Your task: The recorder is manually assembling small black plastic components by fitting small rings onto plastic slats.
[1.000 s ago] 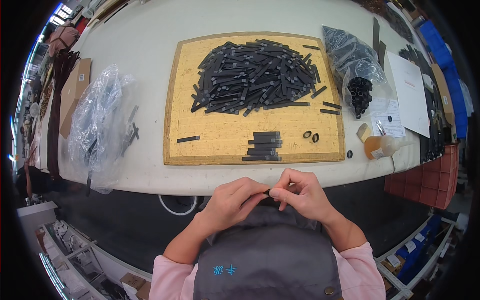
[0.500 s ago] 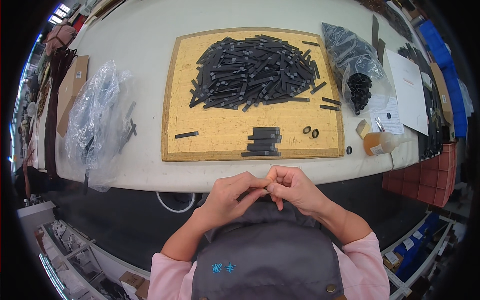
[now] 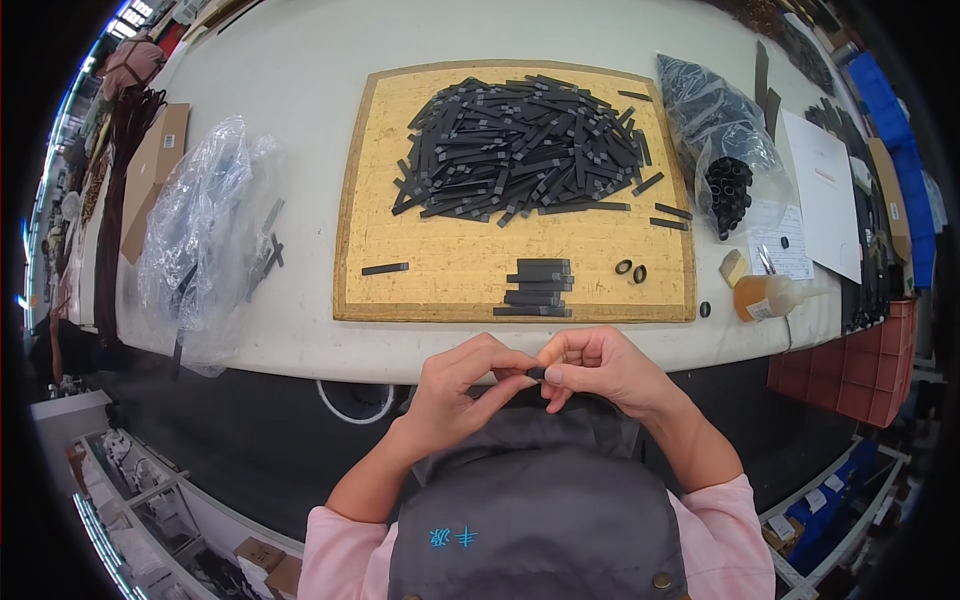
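Observation:
Just past the table's near edge, my left hand (image 3: 468, 382) and my right hand (image 3: 606, 374) meet at the fingertips. Pinched between them is a small black piece (image 3: 537, 374), mostly covered by the fingers; its exact shape is hidden. Ahead, on a yellow board (image 3: 450, 240), several short black strips (image 3: 538, 285) lie in a neat row one above another, close to my fingers. Two black rings (image 3: 639, 273) lie right of that row, and a single strip (image 3: 385, 269) to its left. Farther back is a big heap of black strips (image 3: 520, 150) with greyish ends.
Crumpled clear plastic (image 3: 200, 240) lies at the left. Toward the right are a clear bag (image 3: 725, 130) with black rings, a bottle of amber liquid (image 3: 765, 298), a small tan block (image 3: 733, 266) and white paper (image 3: 822, 195). A red crate (image 3: 845, 370) stands beyond the table's right edge.
The fingertips have drawn slightly apart, and more of the black piece shows between them. The whole scene has shifted a little to the right in view.

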The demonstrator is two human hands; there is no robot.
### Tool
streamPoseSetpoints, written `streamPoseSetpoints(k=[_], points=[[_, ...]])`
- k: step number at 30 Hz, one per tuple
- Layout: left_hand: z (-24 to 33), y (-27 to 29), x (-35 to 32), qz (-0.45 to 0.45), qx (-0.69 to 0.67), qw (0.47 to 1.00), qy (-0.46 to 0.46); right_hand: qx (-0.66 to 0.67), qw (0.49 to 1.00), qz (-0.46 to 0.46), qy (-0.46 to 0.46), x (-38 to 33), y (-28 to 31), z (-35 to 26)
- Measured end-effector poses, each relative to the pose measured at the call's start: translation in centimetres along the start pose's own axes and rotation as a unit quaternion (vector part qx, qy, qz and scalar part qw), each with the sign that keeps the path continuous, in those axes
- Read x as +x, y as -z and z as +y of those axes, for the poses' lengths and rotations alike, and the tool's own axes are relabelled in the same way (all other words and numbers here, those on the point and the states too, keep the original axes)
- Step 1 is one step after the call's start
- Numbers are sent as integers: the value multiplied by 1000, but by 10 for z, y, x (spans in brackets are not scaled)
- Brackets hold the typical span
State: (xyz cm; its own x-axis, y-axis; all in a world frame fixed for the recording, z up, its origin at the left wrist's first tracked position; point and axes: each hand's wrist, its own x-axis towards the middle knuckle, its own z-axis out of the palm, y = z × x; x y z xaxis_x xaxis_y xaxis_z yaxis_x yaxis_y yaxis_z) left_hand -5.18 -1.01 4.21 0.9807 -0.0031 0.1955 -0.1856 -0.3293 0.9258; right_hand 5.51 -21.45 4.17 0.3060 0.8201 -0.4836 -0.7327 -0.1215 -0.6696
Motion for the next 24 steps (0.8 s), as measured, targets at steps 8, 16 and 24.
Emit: streamPoseSetpoints(k=[8,16,24], points=[[0,-4,-3,-16,26,1000,-9,-12,1000,-5,-7,4,1,8],[-9,-15,-10,18,44,998,-37,-23,999,21,27,11,-3,20],[-5,-7,-7,67,-1,997,33,-12,999,44,27,8,-12,4]])
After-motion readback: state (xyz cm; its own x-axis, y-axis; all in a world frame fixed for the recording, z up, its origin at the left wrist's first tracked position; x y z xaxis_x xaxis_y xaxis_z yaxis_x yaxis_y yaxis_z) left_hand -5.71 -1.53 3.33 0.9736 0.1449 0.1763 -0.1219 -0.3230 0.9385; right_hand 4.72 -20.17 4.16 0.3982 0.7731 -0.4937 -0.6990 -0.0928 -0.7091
